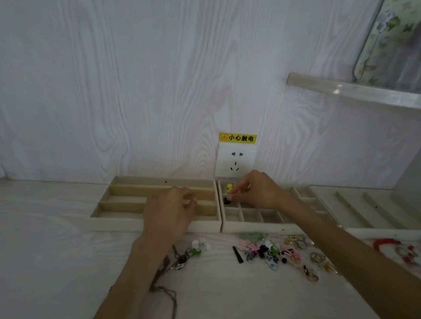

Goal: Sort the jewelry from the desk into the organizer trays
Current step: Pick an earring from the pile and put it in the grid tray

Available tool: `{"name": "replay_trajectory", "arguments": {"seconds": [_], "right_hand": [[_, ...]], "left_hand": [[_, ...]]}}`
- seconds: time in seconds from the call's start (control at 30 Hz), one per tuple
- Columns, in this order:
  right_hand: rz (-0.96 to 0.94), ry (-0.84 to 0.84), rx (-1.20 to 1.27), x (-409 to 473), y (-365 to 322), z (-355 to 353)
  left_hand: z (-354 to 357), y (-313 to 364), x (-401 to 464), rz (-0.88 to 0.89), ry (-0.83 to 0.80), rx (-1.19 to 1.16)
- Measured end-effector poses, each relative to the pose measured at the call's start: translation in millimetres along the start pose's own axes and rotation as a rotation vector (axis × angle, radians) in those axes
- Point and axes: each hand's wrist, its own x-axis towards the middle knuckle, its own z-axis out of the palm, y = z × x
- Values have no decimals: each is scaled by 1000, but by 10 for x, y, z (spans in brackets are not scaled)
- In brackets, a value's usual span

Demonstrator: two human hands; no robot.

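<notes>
1. My right hand (pixel 255 189) pinches a small black piece (pixel 226 200) over the grid tray (pixel 252 224); I'd lower it squarely into one cell before letting go.
2. My left hand (pixel 169 210) rests on the long-slot tray (pixel 122 221), fingers loosely curled, holding nothing.
3. The loose jewelry (pixel 273 252), bright and tangled, lies on the desk (pixel 45 254) just before the trays.

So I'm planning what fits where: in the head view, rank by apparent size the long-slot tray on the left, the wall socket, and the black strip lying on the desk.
1. Long-slot tray, clearly largest.
2. Wall socket.
3. Black strip, smallest.
</notes>
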Motion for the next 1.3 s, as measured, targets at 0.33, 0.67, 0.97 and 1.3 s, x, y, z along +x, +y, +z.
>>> {"name": "replay_trajectory", "arguments": {"seconds": [0.33,0.67,0.97,1.3], "right_hand": [[2,-48,11,15,20,57],[-1,-40,40,-146,-54,-254],[43,-55,-49,-1201,287,-915],[6,75,-224,-1781,561,-425]], "left_hand": [[17,39,-4,-39,-19,-8],[-49,62,-7,-15,6,16],[-28,850,-264,303,-90,-143],[306,1200,-493,454,-532,163]]}}
